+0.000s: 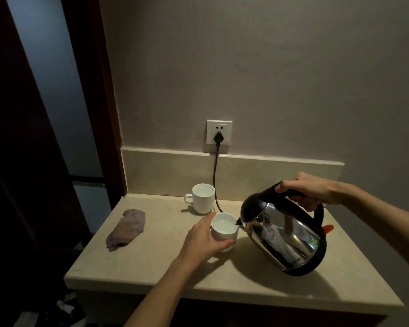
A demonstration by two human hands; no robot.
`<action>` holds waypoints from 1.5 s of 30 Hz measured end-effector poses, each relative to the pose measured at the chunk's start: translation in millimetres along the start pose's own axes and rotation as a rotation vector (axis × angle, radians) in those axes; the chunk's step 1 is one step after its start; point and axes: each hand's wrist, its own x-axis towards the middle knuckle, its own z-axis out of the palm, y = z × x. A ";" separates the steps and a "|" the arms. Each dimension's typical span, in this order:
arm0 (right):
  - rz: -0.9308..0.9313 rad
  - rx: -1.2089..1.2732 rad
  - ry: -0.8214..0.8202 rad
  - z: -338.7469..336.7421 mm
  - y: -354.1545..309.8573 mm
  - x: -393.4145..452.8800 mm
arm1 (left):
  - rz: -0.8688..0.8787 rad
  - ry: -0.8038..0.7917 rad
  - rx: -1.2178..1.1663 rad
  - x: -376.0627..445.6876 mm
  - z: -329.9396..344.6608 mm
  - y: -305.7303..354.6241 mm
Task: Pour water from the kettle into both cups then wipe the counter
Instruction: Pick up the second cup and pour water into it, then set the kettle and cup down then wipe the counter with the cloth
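Observation:
A steel kettle (286,237) with a black lid and handle is tilted to the left, its spout over the rim of the near white cup (223,228). My right hand (305,190) grips the kettle's handle from above. My left hand (203,239) is wrapped around the near cup's left side, and the cup holds water. A second white cup (202,198) with a handle stands behind it, also with water inside. A purple-brown cloth (126,230) lies crumpled on the left part of the beige counter (151,267).
A black cord (215,182) runs from a wall socket (219,135) down behind the far cup onto the counter. A low stone backsplash (246,173) lines the wall. A dark door frame stands at the left, and the counter's front edge is near me.

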 end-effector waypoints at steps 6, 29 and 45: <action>0.005 -0.010 0.011 -1.4 2.8 -0.7 | -0.009 -0.020 -0.015 -1.3 -3.6 3.9; -0.242 0.640 0.757 -12.1 61.9 -9.8 | -0.020 -0.044 -0.086 -1.3 -10.1 11.6; -0.137 0.645 1.017 16.3 98.3 4.9 | -0.054 -0.036 -0.071 0.5 -7.1 5.6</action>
